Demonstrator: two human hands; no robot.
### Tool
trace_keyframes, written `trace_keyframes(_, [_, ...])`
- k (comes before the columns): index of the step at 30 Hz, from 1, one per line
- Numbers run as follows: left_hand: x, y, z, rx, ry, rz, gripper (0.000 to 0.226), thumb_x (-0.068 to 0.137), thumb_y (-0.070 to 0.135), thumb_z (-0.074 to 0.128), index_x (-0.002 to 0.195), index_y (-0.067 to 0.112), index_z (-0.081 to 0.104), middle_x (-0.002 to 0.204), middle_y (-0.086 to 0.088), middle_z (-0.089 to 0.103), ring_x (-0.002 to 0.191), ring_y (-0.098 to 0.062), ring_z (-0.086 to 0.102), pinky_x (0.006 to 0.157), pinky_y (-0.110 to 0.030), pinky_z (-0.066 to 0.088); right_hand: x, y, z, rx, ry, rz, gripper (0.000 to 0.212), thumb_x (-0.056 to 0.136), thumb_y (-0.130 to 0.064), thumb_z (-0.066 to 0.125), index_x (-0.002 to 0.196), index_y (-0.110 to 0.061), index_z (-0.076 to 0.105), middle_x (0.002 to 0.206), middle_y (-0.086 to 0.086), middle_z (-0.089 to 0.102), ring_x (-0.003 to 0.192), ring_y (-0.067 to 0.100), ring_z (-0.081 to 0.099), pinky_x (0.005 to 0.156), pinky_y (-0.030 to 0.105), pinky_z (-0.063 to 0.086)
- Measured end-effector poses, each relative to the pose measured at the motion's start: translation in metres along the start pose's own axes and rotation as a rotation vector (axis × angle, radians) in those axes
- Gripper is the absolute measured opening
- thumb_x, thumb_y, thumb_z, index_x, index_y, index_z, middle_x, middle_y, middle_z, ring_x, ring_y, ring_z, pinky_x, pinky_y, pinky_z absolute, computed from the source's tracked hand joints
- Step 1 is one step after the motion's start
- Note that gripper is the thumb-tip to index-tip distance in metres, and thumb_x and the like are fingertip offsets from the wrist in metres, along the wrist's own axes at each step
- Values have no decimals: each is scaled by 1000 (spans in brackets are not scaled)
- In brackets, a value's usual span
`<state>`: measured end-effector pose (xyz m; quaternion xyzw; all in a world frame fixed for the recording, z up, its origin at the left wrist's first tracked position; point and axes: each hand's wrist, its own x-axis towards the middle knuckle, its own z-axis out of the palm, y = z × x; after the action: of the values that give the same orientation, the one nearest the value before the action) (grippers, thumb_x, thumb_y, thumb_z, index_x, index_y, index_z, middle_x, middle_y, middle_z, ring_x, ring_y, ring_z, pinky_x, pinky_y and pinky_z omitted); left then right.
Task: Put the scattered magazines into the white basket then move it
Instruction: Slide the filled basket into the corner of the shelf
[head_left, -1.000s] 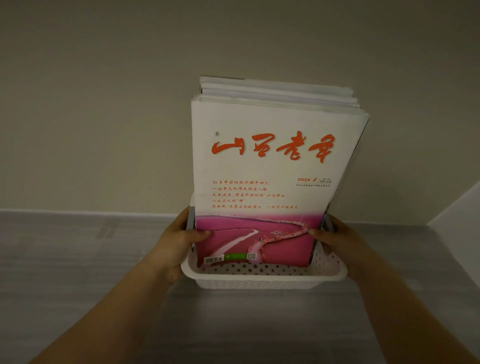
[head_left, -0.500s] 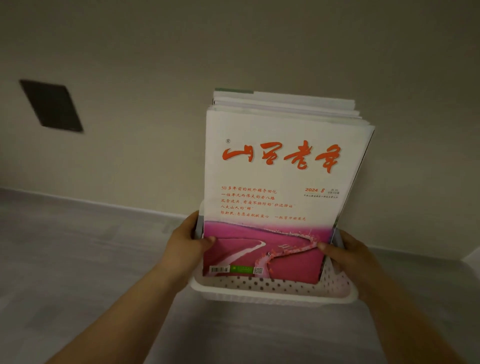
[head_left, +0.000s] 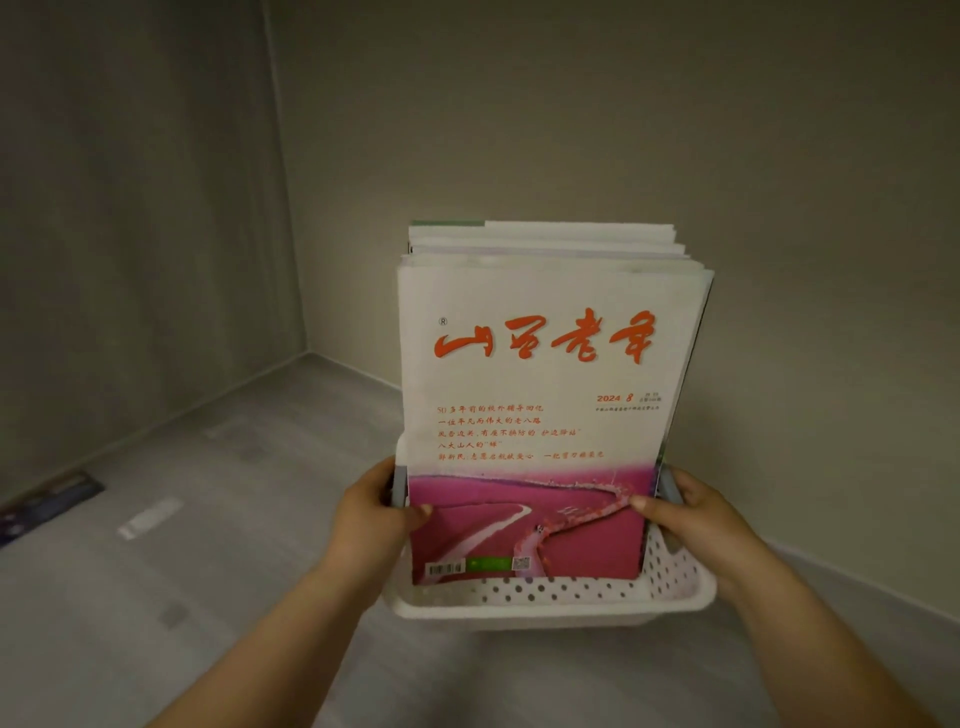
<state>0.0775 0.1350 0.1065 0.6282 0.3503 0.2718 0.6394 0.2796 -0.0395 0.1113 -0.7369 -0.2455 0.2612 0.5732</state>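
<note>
Since half a second ago the view has swung: the dark rectangle that showed on the wall (head_left: 571, 104) is gone, and a room corner (head_left: 306, 353) now stands at left, with more grey floor (head_left: 234, 571) in sight, a dark flat object (head_left: 47, 501) at the far left edge and a pale strip (head_left: 150, 517) lying near it. The white basket (head_left: 550, 608) has shifted toward the lower right of the picture, while the hold on it looks the same as before. The left hand (head_left: 369, 519) grips the basket's left end, fingers curled round behind the rim and thumb (head_left: 418, 512) pressed on the front cover. The right hand (head_left: 696, 519) grips the right end in the same way, its thumb (head_left: 641, 503) lying on the pink part of the cover. Both hands are clenched on the basket, which hangs between them in front of the person, over the floor and near the wall. The magazines (head_left: 545, 249) stand packed inside it on their short edges, long axis upright, with most of their height above the rim. The front magazine (head_left: 545, 374) faces the person, its red title the right way up and reading left to right. The basket's own long axis runs from hand to hand.
</note>
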Motion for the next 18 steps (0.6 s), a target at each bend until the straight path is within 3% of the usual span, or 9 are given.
trace_keyframes(3, [-2,-10,-71,8,122,-51,41,81,-8,49,108,23,55,88,4,61,81,-23,60,75,-47,54,18,-8,75,-16,-133,23,22,80,-12,62,94,-28,56,90,-1,66,85,18,63,66,30,49])
trace_keyframes(6, [4,-22,-142,7,232,-96,44,79,-8,52,115,17,55,80,8,60,75,-19,60,75,-46,52,36,-14,153,-30,-240,43,23,80,-10,61,98,-25,56,92,0,66,85,18,63,69,29,51])
trace_keyframes(8, [9,-31,-185,6,303,-130,44,78,-8,54,116,15,54,78,8,60,73,-18,60,71,-43,53,48,-16,203,-34,-307,52,22,81,-9,60,93,-26,56,88,-3,66,80,13,63,61,22,53])
trace_keyframes(10, [14,-40,-223,-3,350,-171,45,77,-8,55,117,14,54,84,0,63,78,-24,62,74,-45,54,60,-17,249,-50,-371,71,21,82,-9,59,97,-23,56,86,-4,65,78,10,62,55,17,52])
trace_keyframes(13, [20,-53,-269,10,406,-210,45,77,-9,56,115,13,55,99,-13,64,88,-34,61,87,-54,50,77,-13,309,-68,-451,94,26,83,-6,57,108,-16,55,92,0,65,84,15,63,69,23,52])
trace_keyframes(18, [25,-70,-317,-13,533,-292,46,75,-12,55,115,11,56,95,-15,64,85,-33,60,86,-45,49,94,-4,379,-98,-560,144,21,84,-7,57,102,-17,56,102,3,63,88,16,61,71,22,51])
